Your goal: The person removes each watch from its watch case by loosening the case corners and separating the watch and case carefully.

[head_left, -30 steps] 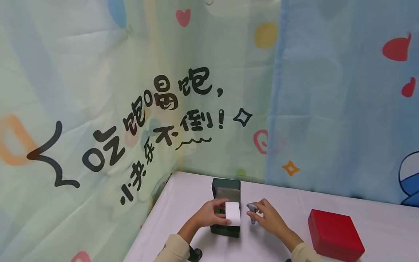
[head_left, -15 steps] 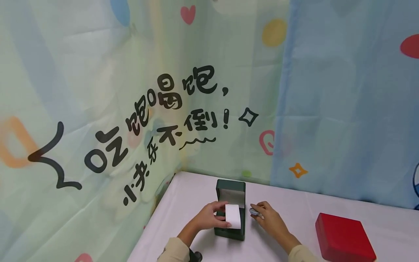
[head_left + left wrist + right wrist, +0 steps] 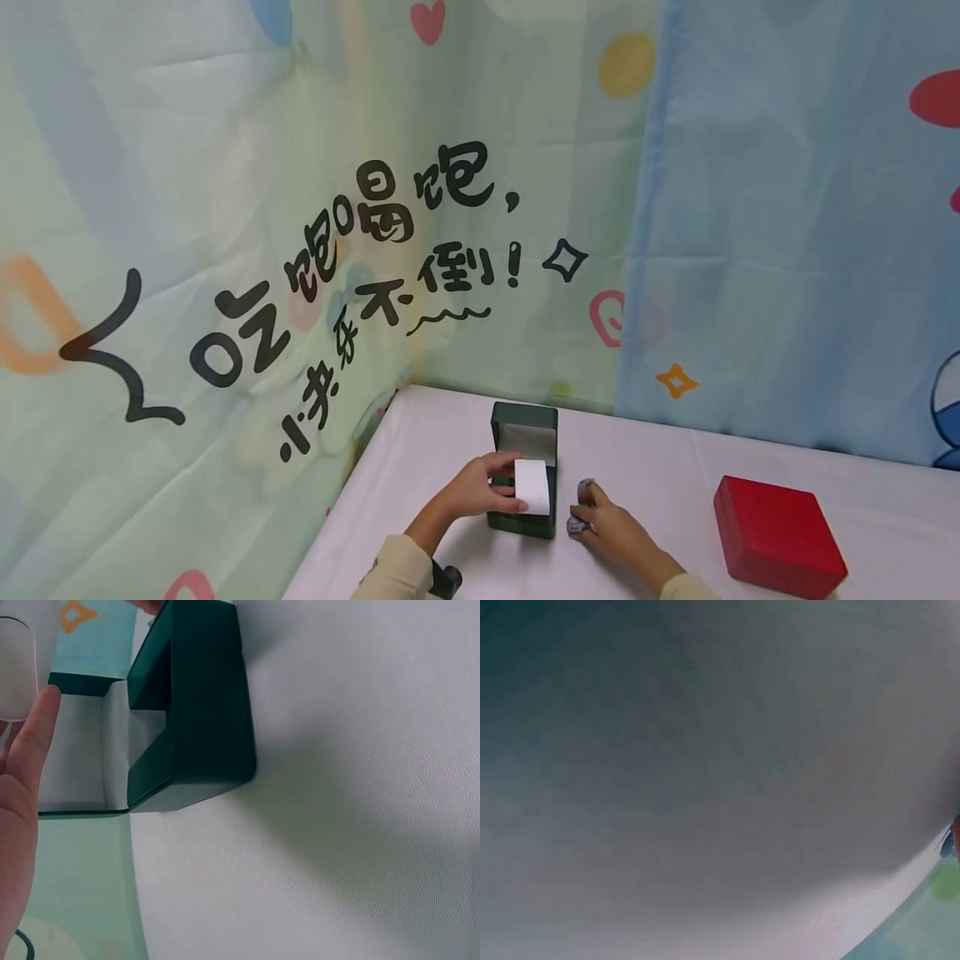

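In the head view my left hand (image 3: 480, 490) pinches a white watch cushion (image 3: 532, 487) between thumb and fingers, above a dark green box (image 3: 522, 523). The box's lid stands raised, and its pale grey lining shows. The left wrist view shows a finger (image 3: 36, 739) against the cushion (image 3: 16, 667), whose rounded end panel faces the camera; the green box (image 3: 214, 697) is beside it. To the right of the box my right hand (image 3: 618, 529) grips what looks like a silvery wristwatch (image 3: 580, 526). Fingers hide its middle. The right wrist view catches only a sliver of that hand.
A red box (image 3: 780, 533), closed, sits on the white-covered table (image 3: 675, 467) at the right. Printed cloth walls (image 3: 525, 350) rise behind and left of the table. A black object (image 3: 447, 581) lies by the left wrist.
The watch has turned in my right hand; its ends now show above and below the fingers. My left hand keeps holding the cushion over the box. The head view has shifted slightly.
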A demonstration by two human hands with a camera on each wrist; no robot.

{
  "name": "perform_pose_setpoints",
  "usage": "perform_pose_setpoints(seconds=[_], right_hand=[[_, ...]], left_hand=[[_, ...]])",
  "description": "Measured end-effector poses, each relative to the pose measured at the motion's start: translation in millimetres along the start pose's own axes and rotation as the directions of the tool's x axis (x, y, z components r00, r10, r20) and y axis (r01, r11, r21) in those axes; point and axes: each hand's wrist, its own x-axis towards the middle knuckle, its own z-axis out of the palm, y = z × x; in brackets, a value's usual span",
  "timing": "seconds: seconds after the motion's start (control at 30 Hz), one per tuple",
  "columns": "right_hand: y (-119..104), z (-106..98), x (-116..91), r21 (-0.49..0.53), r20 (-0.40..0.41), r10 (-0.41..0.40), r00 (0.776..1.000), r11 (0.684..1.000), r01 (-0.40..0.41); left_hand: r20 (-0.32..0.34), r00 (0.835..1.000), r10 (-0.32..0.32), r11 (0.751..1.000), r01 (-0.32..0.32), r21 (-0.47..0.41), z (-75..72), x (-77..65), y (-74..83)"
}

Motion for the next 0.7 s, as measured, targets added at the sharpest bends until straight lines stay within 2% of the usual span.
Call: perform_pose_setpoints(seconds=[0.07,0.13,0.27,0.4,0.6,0.7], right_hand=[[1,1,-3,0.026,0.052,0.006,0.999,1.0,-0.007],[4,2,-6,0.043,0.069,-0.013,0.997,0.999,0.01],[10,1,-11,0.059,0.051,-0.077,0.996,0.996,0.074],[11,-9,-13,0.157,0.014,-0.091,0.996,0.984,0.087],[-12,-43,-11,0.22,-0.107,-0.079,0.991,0.97,0.101],[-29,-55,-10,0.296,-0.104,-0.115,0.988,0.945,0.141]], left_hand=[[0.003,1.0,0.014,1.0,-0.014,0.003,0.4,-0.3,0.4],[0.008,1.0,0.02,1.0,-0.021,0.004,1.1,-0.5,0.6],[0.022,0.999,0.043,0.999,-0.043,0.016,2.4,-0.8,2.8],[0.025,0.998,0.055,0.998,-0.055,0.018,3.2,-1.6,6.2],[0.026,0.998,0.062,0.998,-0.063,0.025,5.3,-2.2,10.2],[0.038,0.996,0.081,0.996,-0.082,0.037,6.2,-2.8,10.8]])
